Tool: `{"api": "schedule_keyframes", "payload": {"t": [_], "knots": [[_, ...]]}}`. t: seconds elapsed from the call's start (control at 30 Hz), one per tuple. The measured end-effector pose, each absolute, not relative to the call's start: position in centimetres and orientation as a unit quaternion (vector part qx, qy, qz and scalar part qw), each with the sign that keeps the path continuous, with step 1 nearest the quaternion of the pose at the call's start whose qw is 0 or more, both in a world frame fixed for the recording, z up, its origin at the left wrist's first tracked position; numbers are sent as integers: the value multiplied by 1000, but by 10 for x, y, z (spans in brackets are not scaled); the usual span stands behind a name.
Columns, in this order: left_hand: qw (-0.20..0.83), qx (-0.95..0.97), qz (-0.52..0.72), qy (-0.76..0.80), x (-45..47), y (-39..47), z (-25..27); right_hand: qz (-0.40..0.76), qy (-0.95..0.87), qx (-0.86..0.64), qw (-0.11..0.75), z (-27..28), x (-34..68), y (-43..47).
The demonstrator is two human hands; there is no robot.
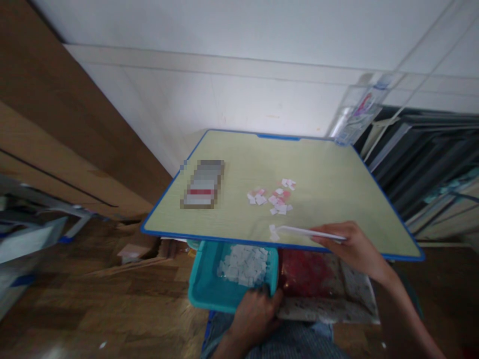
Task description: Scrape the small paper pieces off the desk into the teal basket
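Note:
My right hand [346, 244] is closed around a slim white stick-like tool [310, 232]; whether it is a pair of tweezers or a pen I cannot tell. Its tip reaches left to a few small white squares [274, 233] near the table's front edge. Farther back lie several loose white squares [280, 207], some over pinkish pieces [259, 192]. My left hand [258, 311] is closed at the near right corner of a teal basin [202, 291], its fingers curled over the rim. Inside the basin is a heap of white squares [245, 264].
A pale table [239, 154] with a blue edge stands against the wall. On it are a pixelated phone-like object [204, 184] and a clear bottle [359, 114]. A tray [333, 309] holding a red bag [307, 271] sits beside the basin. Dark panels [426, 149] lean at the right.

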State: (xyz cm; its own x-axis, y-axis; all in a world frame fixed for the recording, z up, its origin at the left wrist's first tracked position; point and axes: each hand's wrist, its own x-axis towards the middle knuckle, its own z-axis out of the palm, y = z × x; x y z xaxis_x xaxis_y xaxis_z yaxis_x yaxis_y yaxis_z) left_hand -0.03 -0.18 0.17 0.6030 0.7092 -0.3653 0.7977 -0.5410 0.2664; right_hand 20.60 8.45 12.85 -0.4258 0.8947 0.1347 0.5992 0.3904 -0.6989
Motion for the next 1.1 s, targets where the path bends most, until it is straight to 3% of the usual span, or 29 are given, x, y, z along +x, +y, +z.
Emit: {"api": "schedule_keyframes", "payload": {"t": [0.13,0.47,0.73,0.9,1.1], "knots": [[202,871,-105,434,0,-2,0,275,-797,-457,282,129,200,87],[204,872,-102,434,0,-3,-2,313,-820,-413,244,126,197,76],[203,869,-106,438,1,-4,-2,246,-787,-473,311,118,180,85],[199,869,-105,440,1,-4,-2,285,-814,-420,281,121,176,81],[197,868,-116,440,1,-4,-1,179,-766,-523,328,122,183,89]]}}
